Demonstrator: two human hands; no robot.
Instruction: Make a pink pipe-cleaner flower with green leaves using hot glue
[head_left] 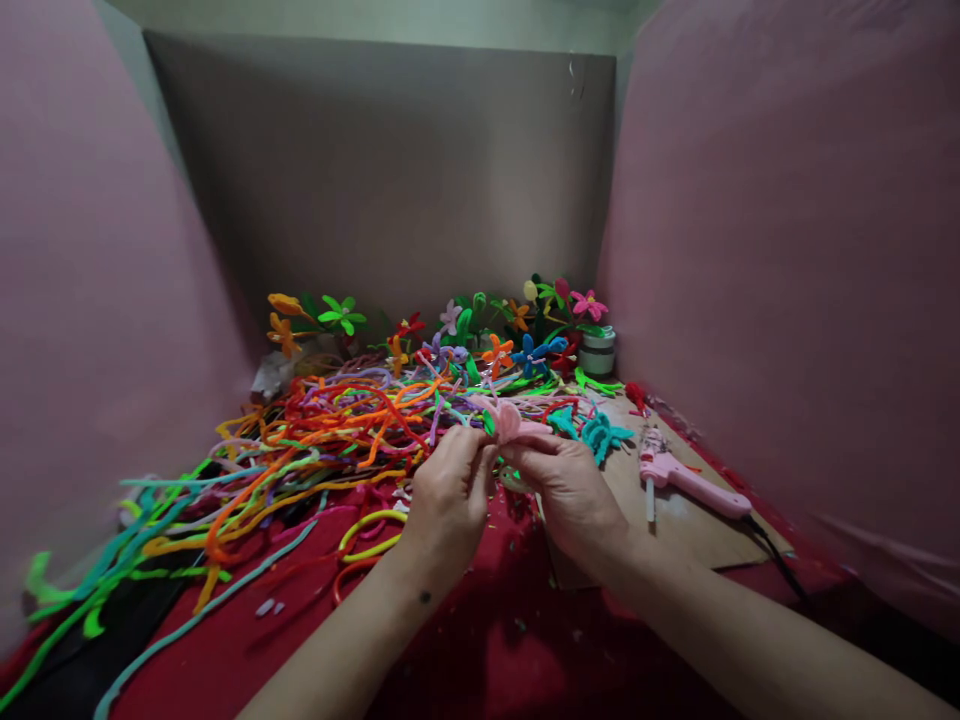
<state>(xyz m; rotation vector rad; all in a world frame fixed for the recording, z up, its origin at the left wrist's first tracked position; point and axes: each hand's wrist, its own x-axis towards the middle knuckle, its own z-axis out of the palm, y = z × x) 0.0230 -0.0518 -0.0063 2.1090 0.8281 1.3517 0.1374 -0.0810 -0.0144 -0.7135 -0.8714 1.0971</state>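
Note:
A pale pink pipe-cleaner flower [508, 418] is held up between my two hands, above the red cloth. My left hand [454, 485] pinches its lower left side, close to a small green piece [489, 423]. From the other side, the fingers of my right hand [566, 488] close on the flower's base and right petal. My fingertips partly hide where they grip. Just beyond my right hand lies a teal pipe-cleaner flower [602, 436]. A big tangle of coloured pipe cleaners [352, 410] spreads out to the left of my hands.
A pink glue gun [694, 485] rests on a cardboard sheet [622, 510] at right, its black cord [776, 560] trailing off. Several finished flowers [532, 355] stand at the back beside a striped pot [598, 352]. Pink side panels [787, 250] and a grey back panel [390, 170] enclose the table.

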